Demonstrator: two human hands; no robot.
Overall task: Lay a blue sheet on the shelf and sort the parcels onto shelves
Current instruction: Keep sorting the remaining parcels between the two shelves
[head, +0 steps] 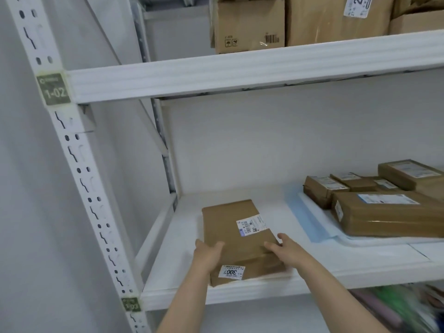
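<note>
A flat brown cardboard parcel (236, 234) with a white address label and a "300" sticker lies on the bare left part of the white middle shelf (336, 265). My left hand (207, 254) holds its near left edge, thumb on top. My right hand (287, 249) holds its near right edge, fingers curled over the top. A light blue sheet (304, 212) covers the right part of the same shelf, with several brown parcels (384, 212) lying on it.
Large cardboard boxes (249, 25) stand on the upper shelf (240, 73). The white slotted upright (79, 169) with green tags marked "1-02" runs down the left. Blurred coloured items (396, 306) show below the middle shelf at right.
</note>
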